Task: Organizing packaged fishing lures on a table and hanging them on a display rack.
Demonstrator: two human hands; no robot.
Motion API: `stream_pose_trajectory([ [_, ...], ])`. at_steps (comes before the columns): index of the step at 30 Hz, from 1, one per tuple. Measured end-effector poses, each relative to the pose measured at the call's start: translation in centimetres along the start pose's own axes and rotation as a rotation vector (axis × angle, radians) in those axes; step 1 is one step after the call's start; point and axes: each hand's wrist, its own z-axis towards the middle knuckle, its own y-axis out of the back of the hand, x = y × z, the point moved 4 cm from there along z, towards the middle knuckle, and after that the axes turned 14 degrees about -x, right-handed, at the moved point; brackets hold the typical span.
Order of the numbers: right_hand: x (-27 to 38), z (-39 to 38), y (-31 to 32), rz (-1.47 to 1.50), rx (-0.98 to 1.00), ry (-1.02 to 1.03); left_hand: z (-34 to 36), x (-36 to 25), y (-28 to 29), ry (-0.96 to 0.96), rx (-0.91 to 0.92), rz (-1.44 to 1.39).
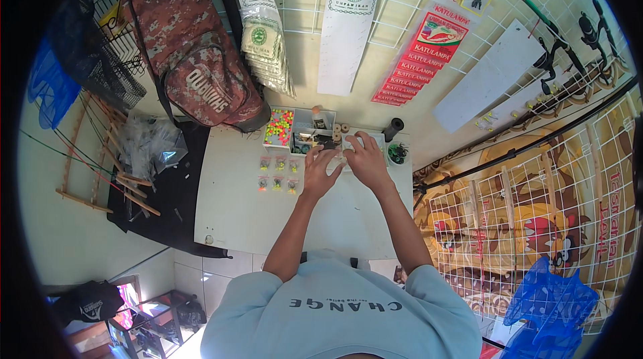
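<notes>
Over the far part of the white table (281, 219), my left hand (321, 171) and my right hand (367, 161) are close together, fingers curled and fingertips nearly meeting. Between them is a small, pale, partly clear thing, too small to name. Just beyond stands a white compartment box (303, 116) with dark small items and a bottle (317, 119). Its left section holds many red, yellow and green beads (278, 126). To the left of my left hand, several small clear packets (277, 165) with bright pieces lie in two rows.
A dark cylinder (396, 126) and a tub of dark green pieces (398, 152) stand at the table's far right. A camouflage rod bag (201, 71) leans at the back left. Packets (422, 51) hang on the wall grid. Wooden sticks and plastic bags (151, 145) lie left.
</notes>
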Motion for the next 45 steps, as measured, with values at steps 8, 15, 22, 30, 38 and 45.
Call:
stream_pose_trajectory([
  [8, -0.3, 0.1, 0.7, 0.202, 0.033, -0.163, -0.9, 1.2, -0.5, 0.019, 0.002, -0.035],
  [15, -4.4, -2.6, -0.2, 0.253, -0.082, -0.423, -1.5, 2.3, -1.2, 0.07, -0.004, -0.069],
  [22, -7.6, -9.5, -6.6, 0.106, 0.013, -0.653, -1.4, 2.9, -1.4, 0.042, 0.05, 0.03],
  [30, -7.7, -11.2, -12.1, -0.005, 0.14, -0.621, -0.7, 3.0, -1.5, 0.031, 0.063, 0.068],
  [38, -8.3, -11.1, -15.6, -0.135, 0.19, -0.662, -0.8, 2.8, -1.4, 0.054, 0.082, 0.049],
  [45, -7.5, -10.8, -16.6, -0.098, 0.185, -0.789, -1.3, 3.0, -1.8, 0.058, 0.108, 0.075],
])
